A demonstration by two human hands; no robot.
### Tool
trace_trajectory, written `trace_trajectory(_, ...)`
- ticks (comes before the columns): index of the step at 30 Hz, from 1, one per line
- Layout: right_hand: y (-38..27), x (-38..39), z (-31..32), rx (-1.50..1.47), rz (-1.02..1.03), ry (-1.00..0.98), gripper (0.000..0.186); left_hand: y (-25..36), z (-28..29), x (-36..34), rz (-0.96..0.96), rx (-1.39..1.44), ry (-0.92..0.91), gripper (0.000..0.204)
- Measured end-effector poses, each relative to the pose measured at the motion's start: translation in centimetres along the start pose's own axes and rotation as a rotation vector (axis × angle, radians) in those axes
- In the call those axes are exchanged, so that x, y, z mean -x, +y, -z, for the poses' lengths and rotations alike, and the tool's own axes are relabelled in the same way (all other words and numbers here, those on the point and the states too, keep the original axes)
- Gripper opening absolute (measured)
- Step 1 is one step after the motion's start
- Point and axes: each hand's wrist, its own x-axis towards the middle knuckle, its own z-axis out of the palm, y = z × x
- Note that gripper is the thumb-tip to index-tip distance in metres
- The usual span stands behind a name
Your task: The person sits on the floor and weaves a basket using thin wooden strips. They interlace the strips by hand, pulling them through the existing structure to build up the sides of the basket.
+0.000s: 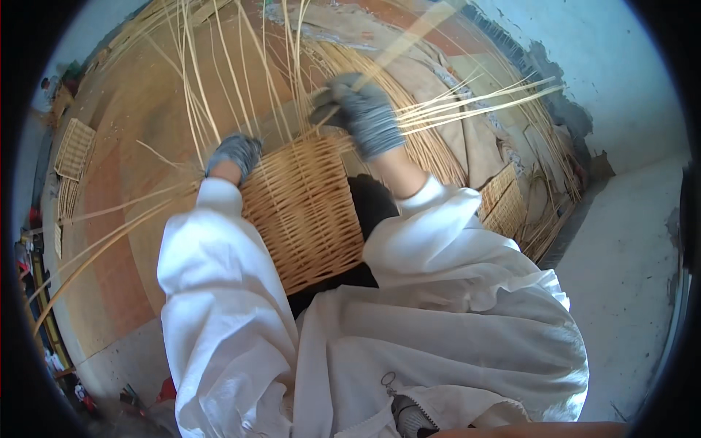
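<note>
A partly woven wicker basket (303,212) rests against my lap, its weave tight and tan. Long loose wicker stakes (241,66) fan up and away from its far edge. My left hand (235,155), in a grey glove, is closed at the basket's far left corner, its fingertips partly hidden. At the far right corner my right hand (359,115), also gloved and somewhat blurred, is closed around a wicker strand. A pale strip (409,40), smeared by motion, runs from this hand toward the upper right. More stakes (482,102) stick out to the right beside it.
A long bundle of wicker rods (431,150) lies on cloth sacking (471,150) at the right. Woven pieces sit near both walls, one panel (504,201) at right and another (74,150) at far left. A white wall (621,292) bounds the right side.
</note>
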Motion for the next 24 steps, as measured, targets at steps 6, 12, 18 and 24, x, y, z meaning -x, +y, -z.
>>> trace_trajectory(6, -4.3, -3.3, 3.8, 0.588, -0.527, -0.088, 0.023, 5.9, -0.2, 2.8, 0.282, 0.462, 0.499, 0.045)
trace_trajectory(12, 1.1, -3.6, 12.4, 0.026, -0.85, -0.119, 0.035, 6.8, 0.3, 3.5, 0.394, 0.45, 0.379, 0.049)
trace_trajectory(18, 4.0, -0.2, 18.4, -0.365, -0.798, -0.06, 0.033, 10.5, -2.5, 5.2, 0.228, 0.138, 0.59, 0.046)
trace_trajectory(24, 1.1, -1.3, 14.8, -0.26, -0.684, 0.142, 0.027, 9.2, 1.4, 1.3, 0.03, 0.688, 0.702, 0.04)
